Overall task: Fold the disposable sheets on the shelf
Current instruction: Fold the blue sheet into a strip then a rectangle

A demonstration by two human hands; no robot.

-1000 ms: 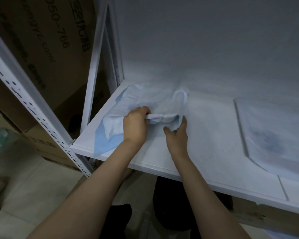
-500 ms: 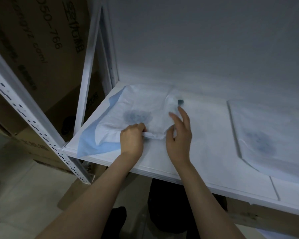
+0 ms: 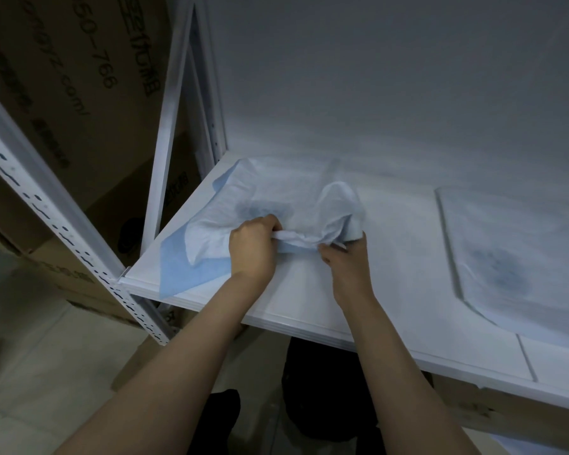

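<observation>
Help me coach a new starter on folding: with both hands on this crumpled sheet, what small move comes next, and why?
Probably draw the two hands apart to pull the bunched edge taut. The left hand and right hand grip the near edge of the crumpled sheet close together, and it sags in wrinkles with one corner standing up, unlike the flat sheet on the shelf.

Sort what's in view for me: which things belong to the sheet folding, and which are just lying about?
Job: crumpled sheet, gripped by left hand and right hand; flat sheet; shelf.
Lying about: cardboard boxes; dark bag under the shelf.
</observation>
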